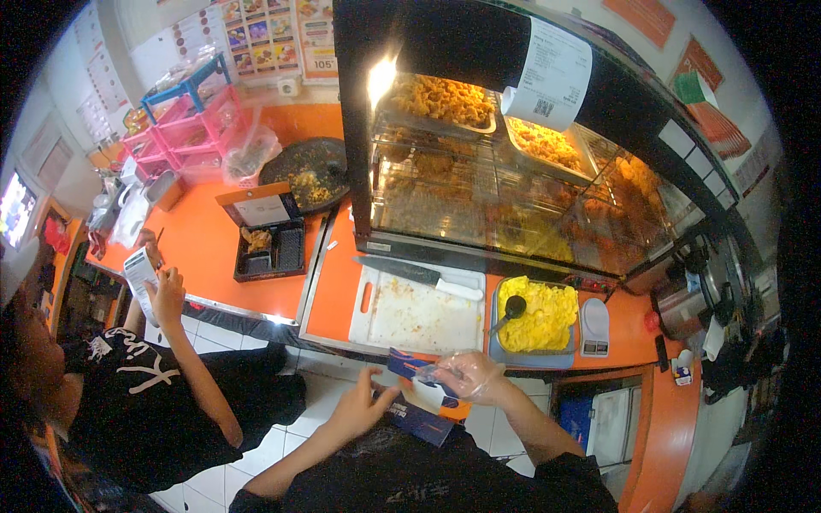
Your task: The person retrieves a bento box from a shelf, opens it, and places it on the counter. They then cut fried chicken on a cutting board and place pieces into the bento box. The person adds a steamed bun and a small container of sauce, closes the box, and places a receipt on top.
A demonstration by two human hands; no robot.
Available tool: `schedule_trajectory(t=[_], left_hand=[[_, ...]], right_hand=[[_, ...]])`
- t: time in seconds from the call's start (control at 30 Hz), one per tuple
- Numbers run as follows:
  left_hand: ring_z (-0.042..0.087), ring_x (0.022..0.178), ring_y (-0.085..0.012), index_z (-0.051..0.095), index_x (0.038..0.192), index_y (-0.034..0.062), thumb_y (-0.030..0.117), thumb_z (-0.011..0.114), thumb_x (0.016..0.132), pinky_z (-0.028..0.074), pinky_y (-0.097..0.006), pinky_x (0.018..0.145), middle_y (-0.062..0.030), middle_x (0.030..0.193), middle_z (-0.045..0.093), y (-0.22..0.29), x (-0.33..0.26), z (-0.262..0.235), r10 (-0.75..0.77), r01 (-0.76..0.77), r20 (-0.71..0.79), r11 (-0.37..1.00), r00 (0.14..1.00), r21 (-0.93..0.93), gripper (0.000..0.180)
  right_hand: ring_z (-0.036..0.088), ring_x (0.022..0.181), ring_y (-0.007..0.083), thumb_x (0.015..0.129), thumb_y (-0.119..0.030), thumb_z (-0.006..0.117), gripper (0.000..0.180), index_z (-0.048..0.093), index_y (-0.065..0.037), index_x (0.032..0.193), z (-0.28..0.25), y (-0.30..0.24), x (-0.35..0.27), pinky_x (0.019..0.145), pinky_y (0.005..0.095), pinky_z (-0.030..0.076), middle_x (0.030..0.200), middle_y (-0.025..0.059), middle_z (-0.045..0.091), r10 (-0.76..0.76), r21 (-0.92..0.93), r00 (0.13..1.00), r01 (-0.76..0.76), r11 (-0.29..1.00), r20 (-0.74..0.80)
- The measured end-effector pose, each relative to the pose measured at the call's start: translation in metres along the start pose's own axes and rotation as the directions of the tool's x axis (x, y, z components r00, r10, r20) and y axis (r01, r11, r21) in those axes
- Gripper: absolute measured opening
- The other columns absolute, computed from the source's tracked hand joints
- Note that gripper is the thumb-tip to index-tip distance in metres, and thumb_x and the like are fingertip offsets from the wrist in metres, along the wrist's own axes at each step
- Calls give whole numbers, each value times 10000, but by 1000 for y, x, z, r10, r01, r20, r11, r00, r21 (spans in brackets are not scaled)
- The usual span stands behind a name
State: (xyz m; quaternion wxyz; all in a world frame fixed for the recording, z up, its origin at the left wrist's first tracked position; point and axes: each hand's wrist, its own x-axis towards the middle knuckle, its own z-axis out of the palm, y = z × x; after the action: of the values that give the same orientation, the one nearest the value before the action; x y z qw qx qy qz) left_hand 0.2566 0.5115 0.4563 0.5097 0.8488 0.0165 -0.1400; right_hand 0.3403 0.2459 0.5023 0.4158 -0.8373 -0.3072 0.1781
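Low in front of my body I hold a dark blue and orange cardboard food box (pixel 419 422), its flaps partly unfolded and a pale inner side showing. My left hand (pixel 359 403) pinches the box's left edge between thumb and fingers. A clear plastic glove covers my right hand (pixel 472 377), which grips the upper right flap. Just beyond the hands, a white cutting board (pixel 415 321) with crumbs lies on the counter. A large knife (pixel 410 273) rests along its far edge. To the right sits a tray (pixel 498 344) of scrambled egg (pixel 547 312), with a black scoop (pixel 513 309) in it.
A heated glass cabinet (pixel 428 224) with fried food stands behind the board. A small scale (pixel 594 329) lies right of the tray. At left, a co-worker's hand (pixel 168 299) holds a printed slip (pixel 141 278), near an open black meal box (pixel 282 261) with fried chicken.
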Motion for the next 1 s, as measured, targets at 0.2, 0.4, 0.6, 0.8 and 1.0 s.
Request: schedule_trajectory(t=[0.2,0.4,0.6,0.8,1.0], left_hand=[[706,801,-386,573,1210,22,478,783,784,562,-468,728,-225,900,713,11,28,3,71,-57,-26,932,997,357,658],[702,845,-381,736,1014,35,502,751,793,559,-457,744,-240,891,713,3,42,-15,-37,-93,231,843,972,529,516],[703,839,-289,654,1196,-63,406,659,910,542,-395,785,-231,1019,717,-20,48,-68,-207,36,587,956,783,290,549],[635,817,-478,595,808,-57,183,517,932,488,-559,737,-310,814,634,-24,16,-78,76,-66,-14,936,997,347,282],[652,820,-467,596,1036,-22,113,540,908,533,-547,742,-296,877,644,-28,10,-36,-28,103,-199,919,980,380,194]], right_hand=[[681,789,380,929,-178,630,161,694,-30,914,1,-54,14,686,447,538,850,182,698,-225,-186,965,199,962,-134],[695,779,342,929,-235,651,201,721,-47,924,-5,-46,19,706,418,539,846,177,705,-89,-50,991,85,995,-95],[675,714,249,893,-226,729,210,726,-21,936,-6,-17,21,682,372,530,816,149,703,163,36,965,-159,987,-207],[599,928,187,899,-393,728,783,371,-17,1486,6,1,4,798,348,528,1245,105,590,8,-54,771,-55,997,-637],[575,1132,332,885,-400,723,811,375,35,1475,26,-6,3,1015,429,437,1258,217,597,224,127,943,-197,972,-245]])
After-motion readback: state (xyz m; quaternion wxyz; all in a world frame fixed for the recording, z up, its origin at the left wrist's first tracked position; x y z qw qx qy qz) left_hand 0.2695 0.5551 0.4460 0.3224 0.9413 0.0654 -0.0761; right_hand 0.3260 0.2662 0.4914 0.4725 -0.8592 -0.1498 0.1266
